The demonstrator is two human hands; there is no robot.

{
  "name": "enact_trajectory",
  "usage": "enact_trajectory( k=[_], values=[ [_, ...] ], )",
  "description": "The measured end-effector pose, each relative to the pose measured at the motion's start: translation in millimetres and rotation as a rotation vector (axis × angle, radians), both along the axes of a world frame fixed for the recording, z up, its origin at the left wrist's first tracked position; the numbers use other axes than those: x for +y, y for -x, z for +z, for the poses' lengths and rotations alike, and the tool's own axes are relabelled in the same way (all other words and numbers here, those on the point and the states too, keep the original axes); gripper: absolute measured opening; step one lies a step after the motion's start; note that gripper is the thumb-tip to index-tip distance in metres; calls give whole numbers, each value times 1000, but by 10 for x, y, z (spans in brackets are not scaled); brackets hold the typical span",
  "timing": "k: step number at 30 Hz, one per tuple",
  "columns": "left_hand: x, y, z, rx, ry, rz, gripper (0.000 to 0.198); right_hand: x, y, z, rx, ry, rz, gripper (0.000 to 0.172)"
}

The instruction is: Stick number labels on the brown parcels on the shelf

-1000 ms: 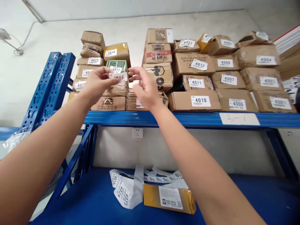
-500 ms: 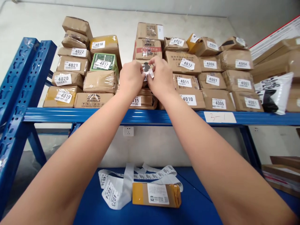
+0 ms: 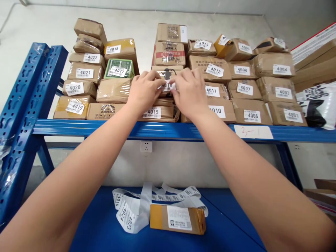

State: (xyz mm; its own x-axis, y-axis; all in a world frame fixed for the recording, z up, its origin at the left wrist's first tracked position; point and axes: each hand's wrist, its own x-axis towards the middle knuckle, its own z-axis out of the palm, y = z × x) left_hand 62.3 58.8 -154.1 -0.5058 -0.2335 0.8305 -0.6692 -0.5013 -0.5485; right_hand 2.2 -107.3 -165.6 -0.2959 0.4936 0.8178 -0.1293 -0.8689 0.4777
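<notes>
A white sticker label (image 3: 168, 86) printed 4016 lies against the front of a cardboard parcel (image 3: 163, 71) with a black cartoon print, in the middle stack. My left hand (image 3: 146, 90) is at the label's left edge, its fingers bent and closed on that edge. On the other side, my right hand (image 3: 189, 91) has its thumb and curled fingers at the right edge. Both hands partly cover the parcel. Just below sits a parcel labelled 4015 (image 3: 153, 112), and a plain taped parcel (image 3: 113, 90) is left of my left hand.
Numbered parcels stand stacked along the blue shelf beam (image 3: 168, 130). A blue upright post (image 3: 34, 115) rises at the left. On the lower blue shelf lie a strip of number labels (image 3: 128, 218) and a yellow-brown parcel (image 3: 159, 217). A white plastic mailer (image 3: 325, 105) is at the right.
The label was bent between my fingertips and now lies flatter on the parcel, its number readable. My fingers have spread to its two edges. The view has shifted slightly.
</notes>
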Motion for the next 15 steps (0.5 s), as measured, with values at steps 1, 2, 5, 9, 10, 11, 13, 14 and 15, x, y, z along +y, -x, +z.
enact_trajectory(
  k=[1, 2, 5, 9, 10, 11, 13, 14, 15],
  values=[
    [37, -17, -17, -9, -13, -5, 14, 7, 17, -53, 28, 25, -28, 24],
    [75, -32, -35, -17, -25, -9, 14, 12, 26, -110, 49, 44, -55, 26],
    [171, -65, -89, -57, -112, 27, 18, 26, 11, -283, 50, 57, -78, 31],
    [231, -89, -136, -63, -156, 80, 22, 75, -40, -407, 12, 39, -27, 33],
    [249, -92, -134, -54, -118, 85, 23, 92, -47, -411, 15, 33, -23, 35],
    [279, -96, -124, -41, -56, 92, 24, 108, -49, -406, 23, 24, -27, 39],
    [388, -110, -70, 7, 130, 124, 28, 137, -38, -385, 49, -8, -68, 45],
    [470, -125, -25, 47, 238, 141, 32, 150, -27, -373, 68, -31, -105, 49],
    [567, -146, 31, 105, 344, 151, 35, 162, -15, -364, 89, -58, -149, 52]
  ],
)
